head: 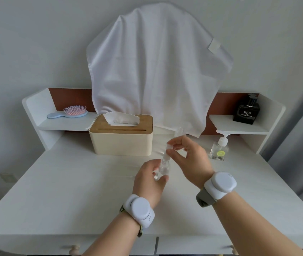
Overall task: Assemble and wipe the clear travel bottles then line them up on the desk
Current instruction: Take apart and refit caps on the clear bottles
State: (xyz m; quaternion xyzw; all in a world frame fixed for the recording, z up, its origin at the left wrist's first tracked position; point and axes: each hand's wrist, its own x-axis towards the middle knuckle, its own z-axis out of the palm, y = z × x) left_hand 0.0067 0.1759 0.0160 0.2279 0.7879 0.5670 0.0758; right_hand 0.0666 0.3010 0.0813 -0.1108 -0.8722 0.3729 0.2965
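Observation:
Above the middle of the white desk (73,191) my left hand (149,180) grips the body of a small clear travel bottle (162,168). The bottle tilts up and to the right. My right hand (187,156) pinches the bottle's clear cap (169,146) at its top end. Behind my right hand stands another clear bottle (180,131), mostly hidden by my fingers and set against the hanging white cloth (156,71).
A cream tissue box (121,141) with a wooden lid stands at the back centre-left. At the back right sits a clear pump bottle (219,149). The left shelf holds a hairbrush (69,112), the right shelf a black perfume bottle (246,112). Drawer knobs line the front edge.

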